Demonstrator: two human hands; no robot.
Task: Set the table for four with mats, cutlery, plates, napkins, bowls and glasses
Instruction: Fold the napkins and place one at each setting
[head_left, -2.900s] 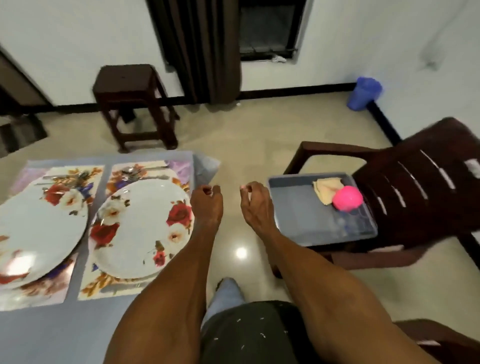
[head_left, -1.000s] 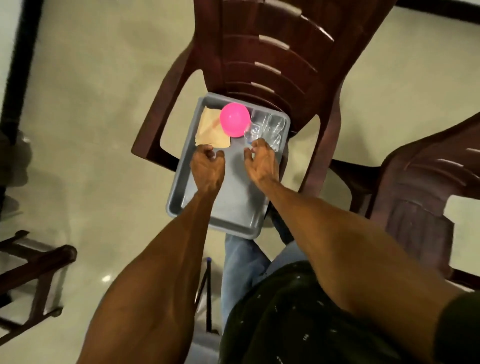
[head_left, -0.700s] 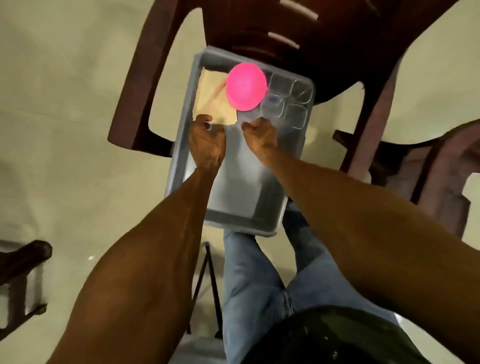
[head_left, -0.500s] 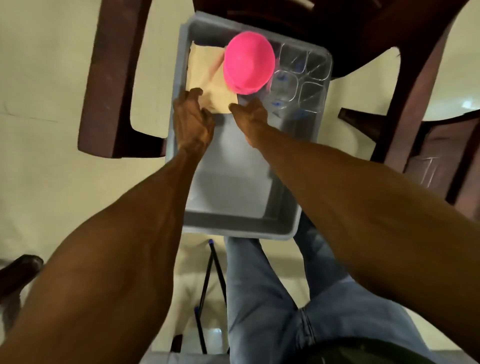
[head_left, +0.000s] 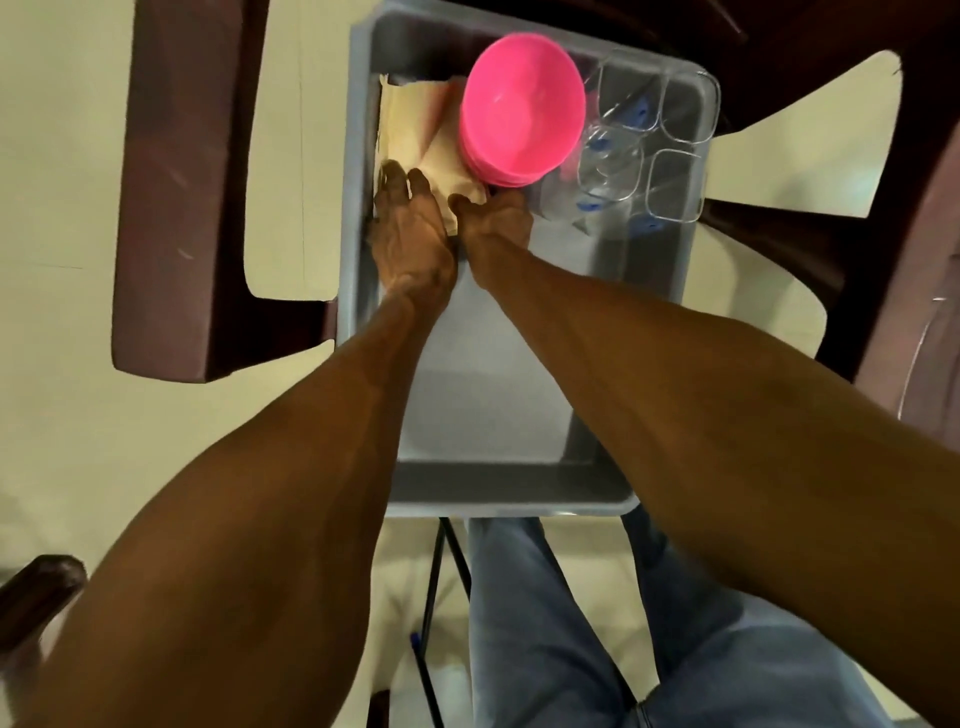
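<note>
At the far left corner of the grey plastic tray (head_left: 363, 322), which sits on the seat of a dark brown plastic chair (head_left: 176, 208), lies the stack of folded beige paper napkins (head_left: 415, 130), and the step in hand looks to be fetching the napkins for the four places. The left hand (head_left: 410, 234) reaches along the tray's left wall with its back up; its fingertips (head_left: 395, 182) rest on the near edge of the stack, only slightly bent, and I cannot tell whether they have begun to pinch anything. Just beside it, the right hand (head_left: 493, 218) comes in from the right with its fingers curled down at the near right corner of the napkins, close under the rim of the stacked bright pink plastic bowls (head_left: 522, 104); its fingertips are hidden, so whether it holds paper cannot be told. Both forearms stretch out long over the bare near half of the tray. The bowls stand at the middle of the far edge and overlap the napkins' right side, so the next move likely calls for sliding the napkins out towards the near edge, or separating sheets with a thumb, without tipping the bowls. At the far right corner stand the clear square drinking glasses (head_left: 649, 135), touching one another, near enough to the bowls that a nudge could knock them.
</note>
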